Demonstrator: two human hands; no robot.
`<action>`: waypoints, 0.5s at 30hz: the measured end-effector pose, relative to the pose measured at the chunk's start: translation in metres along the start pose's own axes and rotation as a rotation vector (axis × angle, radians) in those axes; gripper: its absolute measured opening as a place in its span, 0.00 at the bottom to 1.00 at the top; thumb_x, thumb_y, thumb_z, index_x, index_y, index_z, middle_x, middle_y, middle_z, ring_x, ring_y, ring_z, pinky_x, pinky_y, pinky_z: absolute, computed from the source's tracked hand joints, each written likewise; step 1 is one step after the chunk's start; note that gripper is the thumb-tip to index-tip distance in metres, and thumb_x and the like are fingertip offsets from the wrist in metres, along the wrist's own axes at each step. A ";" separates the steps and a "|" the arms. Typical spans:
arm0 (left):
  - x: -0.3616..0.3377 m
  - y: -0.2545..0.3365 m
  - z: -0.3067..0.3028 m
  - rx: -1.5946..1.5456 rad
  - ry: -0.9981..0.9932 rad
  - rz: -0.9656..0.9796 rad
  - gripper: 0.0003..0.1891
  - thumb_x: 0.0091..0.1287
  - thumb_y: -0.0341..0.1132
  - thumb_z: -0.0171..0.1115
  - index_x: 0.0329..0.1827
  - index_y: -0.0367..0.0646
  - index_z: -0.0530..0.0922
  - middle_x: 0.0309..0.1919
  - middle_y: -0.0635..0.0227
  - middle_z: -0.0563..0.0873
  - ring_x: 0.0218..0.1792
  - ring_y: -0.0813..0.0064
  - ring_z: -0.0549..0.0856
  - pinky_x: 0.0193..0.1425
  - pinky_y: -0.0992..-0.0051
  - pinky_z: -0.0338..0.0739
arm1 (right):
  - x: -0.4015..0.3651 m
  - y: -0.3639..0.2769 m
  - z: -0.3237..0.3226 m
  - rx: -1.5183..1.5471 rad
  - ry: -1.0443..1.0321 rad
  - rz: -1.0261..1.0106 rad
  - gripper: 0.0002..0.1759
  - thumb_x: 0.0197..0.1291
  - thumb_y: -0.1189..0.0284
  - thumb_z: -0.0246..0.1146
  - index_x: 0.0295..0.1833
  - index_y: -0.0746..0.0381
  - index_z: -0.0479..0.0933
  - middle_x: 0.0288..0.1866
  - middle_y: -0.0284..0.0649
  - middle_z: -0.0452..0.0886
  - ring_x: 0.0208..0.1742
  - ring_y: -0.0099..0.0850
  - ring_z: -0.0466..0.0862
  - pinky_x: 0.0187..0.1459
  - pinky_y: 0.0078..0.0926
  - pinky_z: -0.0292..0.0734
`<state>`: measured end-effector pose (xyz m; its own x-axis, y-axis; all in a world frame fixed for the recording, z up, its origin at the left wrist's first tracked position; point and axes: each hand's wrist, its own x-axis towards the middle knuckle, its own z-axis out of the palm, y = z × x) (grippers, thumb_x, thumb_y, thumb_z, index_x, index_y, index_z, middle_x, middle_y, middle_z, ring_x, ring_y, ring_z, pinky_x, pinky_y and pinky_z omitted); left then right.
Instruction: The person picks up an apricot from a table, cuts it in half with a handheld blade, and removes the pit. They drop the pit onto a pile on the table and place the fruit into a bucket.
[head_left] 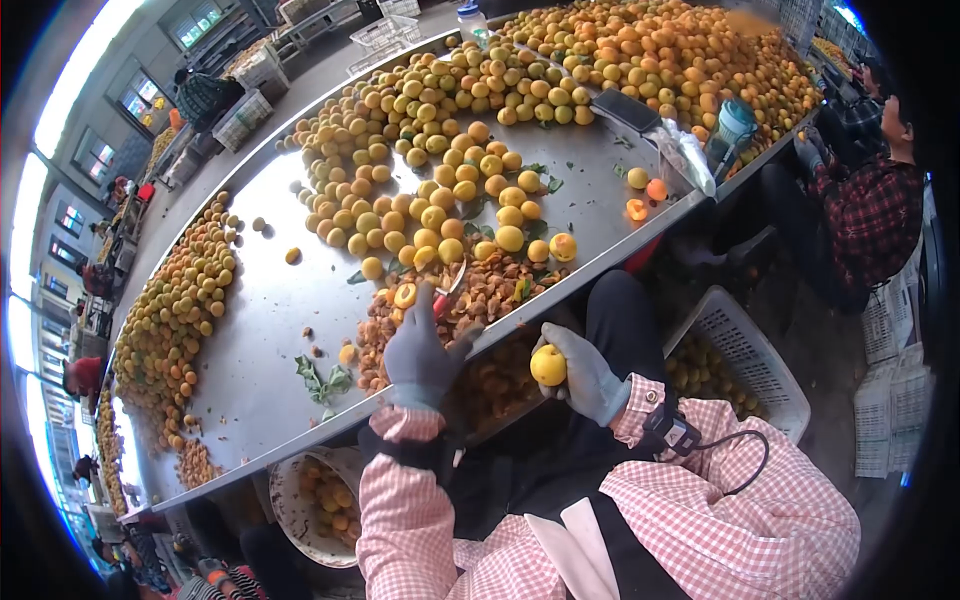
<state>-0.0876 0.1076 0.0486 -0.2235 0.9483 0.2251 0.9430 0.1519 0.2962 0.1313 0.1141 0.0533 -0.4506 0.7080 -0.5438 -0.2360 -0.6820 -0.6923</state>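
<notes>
My left hand (420, 352), in a grey glove, reaches over a heap of brown fruit pits (490, 295) at the table's near edge. A small knife (441, 303) with a red handle and a pale blade sits between its index finger and thumb, and the palm side is hidden. Right at the fingertips is a cut apricot half (405, 295) with its pit showing. My right hand (590, 378), also gloved, is closed around a whole yellow apricot (548, 366) just off the table edge.
Many whole apricots (430, 215) cover the metal table (265, 345). A phone (626, 110) and a blue-lidded cup (733, 130) lie toward the right. Below the edge stand a white bucket (285, 495) and a plastic crate (765, 365), both holding fruit. A person (870, 200) sits at the right.
</notes>
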 end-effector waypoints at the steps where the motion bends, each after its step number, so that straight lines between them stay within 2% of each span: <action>1: -0.014 0.005 -0.004 -0.135 0.025 0.109 0.45 0.50 0.58 0.72 0.68 0.44 0.65 0.44 0.56 0.84 0.39 0.54 0.85 0.39 0.61 0.79 | 0.001 -0.001 0.003 -0.025 0.061 -0.038 0.20 0.70 0.50 0.50 0.38 0.56 0.72 0.24 0.35 0.75 0.19 0.23 0.75 0.19 0.17 0.66; 2: -0.024 0.012 -0.010 -0.268 0.056 0.215 0.45 0.48 0.59 0.73 0.66 0.43 0.68 0.45 0.56 0.83 0.39 0.54 0.85 0.40 0.61 0.80 | 0.002 0.000 0.005 -0.053 0.116 -0.078 0.20 0.69 0.50 0.51 0.37 0.56 0.71 0.23 0.34 0.75 0.19 0.22 0.74 0.19 0.17 0.66; 3: -0.031 0.026 -0.027 -0.302 -0.009 0.295 0.43 0.47 0.58 0.74 0.63 0.42 0.71 0.45 0.56 0.83 0.40 0.55 0.85 0.42 0.62 0.80 | 0.010 0.007 -0.010 -0.029 -0.017 -0.011 0.17 0.70 0.56 0.51 0.51 0.58 0.72 0.34 0.35 0.76 0.31 0.23 0.79 0.31 0.21 0.78; 4: -0.038 0.039 -0.037 -0.335 -0.074 0.373 0.42 0.46 0.57 0.75 0.60 0.41 0.73 0.45 0.55 0.83 0.40 0.55 0.85 0.43 0.62 0.80 | 0.015 0.015 -0.010 -0.029 -0.022 -0.001 0.17 0.70 0.56 0.51 0.51 0.58 0.72 0.34 0.35 0.76 0.31 0.23 0.79 0.31 0.21 0.78; 5: -0.045 0.043 -0.034 -0.276 -0.085 0.414 0.39 0.43 0.58 0.76 0.53 0.41 0.76 0.43 0.58 0.83 0.42 0.56 0.84 0.44 0.63 0.79 | 0.017 0.024 -0.008 -0.076 -0.093 -0.100 0.16 0.71 0.58 0.50 0.52 0.58 0.73 0.38 0.36 0.77 0.36 0.23 0.80 0.38 0.21 0.78; 6: -0.047 0.047 -0.034 -0.274 -0.088 0.407 0.39 0.43 0.58 0.76 0.53 0.41 0.76 0.43 0.58 0.83 0.42 0.56 0.84 0.44 0.63 0.79 | 0.017 0.030 -0.006 -0.123 -0.163 -0.202 0.16 0.72 0.60 0.49 0.53 0.59 0.73 0.42 0.36 0.78 0.42 0.22 0.80 0.46 0.22 0.78; 7: -0.047 0.052 -0.037 -0.205 -0.056 0.494 0.37 0.41 0.59 0.76 0.50 0.42 0.77 0.42 0.60 0.82 0.43 0.58 0.84 0.45 0.63 0.79 | 0.012 0.027 -0.001 -0.123 -0.164 -0.197 0.16 0.72 0.60 0.49 0.53 0.59 0.73 0.42 0.36 0.78 0.42 0.22 0.80 0.46 0.22 0.78; 9: -0.049 0.056 -0.037 -0.098 0.023 0.616 0.34 0.39 0.63 0.74 0.39 0.44 0.80 0.40 0.64 0.81 0.44 0.63 0.83 0.44 0.67 0.77 | -0.006 0.014 0.011 0.106 -0.312 0.133 0.15 0.73 0.64 0.47 0.55 0.60 0.73 0.48 0.35 0.79 0.51 0.20 0.78 0.56 0.21 0.73; 10: -0.050 0.058 -0.040 -0.099 0.024 0.618 0.34 0.39 0.63 0.74 0.39 0.44 0.80 0.40 0.64 0.81 0.44 0.63 0.83 0.44 0.67 0.77 | -0.010 0.012 0.009 0.106 -0.311 0.131 0.15 0.73 0.64 0.47 0.55 0.60 0.73 0.48 0.35 0.79 0.51 0.20 0.78 0.56 0.21 0.73; 12: -0.052 0.061 -0.051 -0.068 0.021 0.754 0.33 0.49 0.67 0.65 0.35 0.41 0.79 0.34 0.62 0.81 0.43 0.59 0.82 0.47 0.64 0.76 | -0.020 0.009 0.003 -0.705 -0.438 -0.446 0.16 0.73 0.64 0.47 0.55 0.62 0.73 0.50 0.33 0.79 0.51 0.18 0.78 0.56 0.19 0.73; 13: -0.053 0.063 -0.053 -0.068 0.021 0.756 0.33 0.49 0.67 0.65 0.35 0.41 0.79 0.34 0.62 0.81 0.43 0.59 0.82 0.47 0.64 0.76 | -0.023 0.009 0.006 -0.705 -0.436 -0.448 0.16 0.73 0.64 0.47 0.55 0.62 0.73 0.50 0.33 0.79 0.51 0.18 0.78 0.56 0.19 0.73; 15: -0.056 0.067 -0.056 -0.049 0.025 0.767 0.31 0.49 0.68 0.65 0.26 0.43 0.77 0.26 0.66 0.78 0.32 0.64 0.82 0.39 0.67 0.75 | -0.026 0.007 0.014 0.174 -0.332 0.204 0.15 0.73 0.65 0.48 0.52 0.63 0.74 0.47 0.33 0.79 0.48 0.18 0.78 0.54 0.19 0.73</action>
<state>-0.0259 0.0492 0.1081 0.4825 0.7765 0.4053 0.8243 -0.5590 0.0896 0.1294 0.0884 0.0695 -0.7492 0.4774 -0.4591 -0.2422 -0.8426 -0.4810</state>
